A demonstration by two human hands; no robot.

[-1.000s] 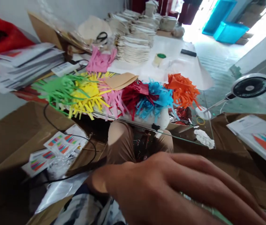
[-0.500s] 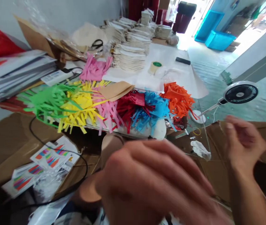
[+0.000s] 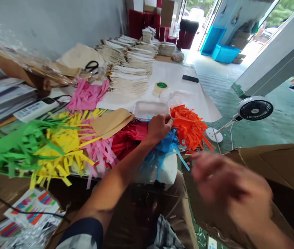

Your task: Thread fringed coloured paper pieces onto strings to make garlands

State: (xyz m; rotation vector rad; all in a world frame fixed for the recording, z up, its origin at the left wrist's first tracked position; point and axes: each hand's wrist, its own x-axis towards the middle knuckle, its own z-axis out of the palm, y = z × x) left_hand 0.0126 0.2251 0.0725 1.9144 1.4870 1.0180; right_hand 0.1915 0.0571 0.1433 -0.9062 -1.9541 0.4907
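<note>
My left hand (image 3: 158, 127) reaches forward over the table and rests on the blue fringed paper (image 3: 165, 145), fingers curled down into it beside the orange fringed paper (image 3: 189, 126). A red paper pile (image 3: 127, 138) lies just left of that hand. My right hand (image 3: 229, 188) hovers low at the right, close to the camera and smeared by motion, above a brown cardboard box (image 3: 271, 162). Its fingers cannot be made out. A clear plastic tray (image 3: 149, 110) sits just beyond my left hand.
Green (image 3: 19, 147), yellow (image 3: 64, 145) and pink (image 3: 86, 97) fringed paper and a tan paper piece (image 3: 112, 121) lie to the left. Stacks of cream sheets (image 3: 130, 74), scissors (image 3: 92, 65), a tape roll (image 3: 159, 88) and a black phone (image 3: 190, 78) lie further back. A small fan (image 3: 254, 110) stands at right.
My left hand has gone from close in front of the camera out to the blue paper. My right hand has dropped lower and nearer. The view has tilted up and leftward.
</note>
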